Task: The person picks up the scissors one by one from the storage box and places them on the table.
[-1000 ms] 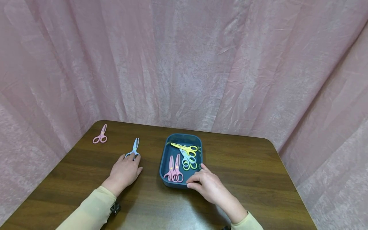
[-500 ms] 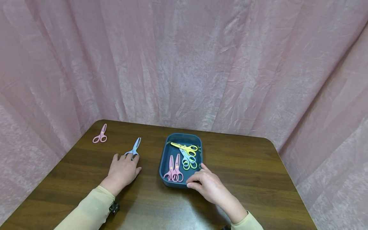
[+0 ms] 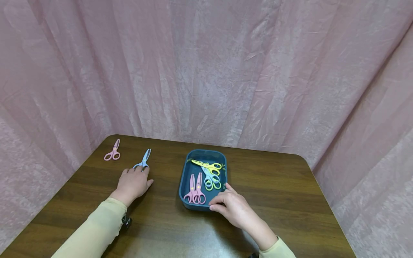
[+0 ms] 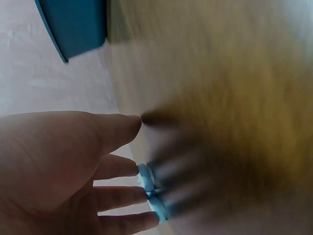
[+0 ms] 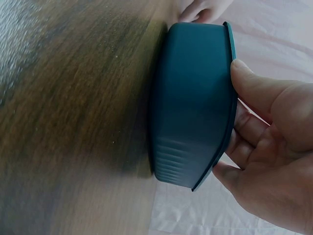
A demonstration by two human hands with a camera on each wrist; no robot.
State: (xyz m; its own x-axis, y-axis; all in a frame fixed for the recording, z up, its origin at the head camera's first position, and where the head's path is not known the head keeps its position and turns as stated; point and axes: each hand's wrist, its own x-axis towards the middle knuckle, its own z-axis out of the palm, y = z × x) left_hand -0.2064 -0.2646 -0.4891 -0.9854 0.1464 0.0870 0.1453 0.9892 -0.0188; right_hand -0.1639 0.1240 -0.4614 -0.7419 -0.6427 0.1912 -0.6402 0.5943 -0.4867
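Observation:
Fingertips of my left hand [image 3: 132, 184] rest on the handle loops of a pair of blue scissors [image 3: 146, 156], which lies on the table with its blades pointing away. In the left wrist view the fingers are straight, the thumb apart, and the blue loops [image 4: 145, 178] sit at the fingertips. My right hand [image 3: 235, 209] holds the near right corner of a dark teal box [image 3: 196, 207]; the right wrist view shows the thumb and fingers at the rim of the box [image 5: 190, 98]. Inside are two pink scissors [image 3: 192, 183], with yellow scissors [image 3: 201, 163] over light blue and green ones.
A pair of pink scissors [image 3: 115, 147] lies near the far left corner of the brown wooden table [image 3: 267, 175]. Pink curtains [image 3: 206, 71] hang behind the far edge and along both sides.
My left hand has slid the blue scissors away and to the left across the table, after their blades swung slightly right. The right hand and the box stay in place.

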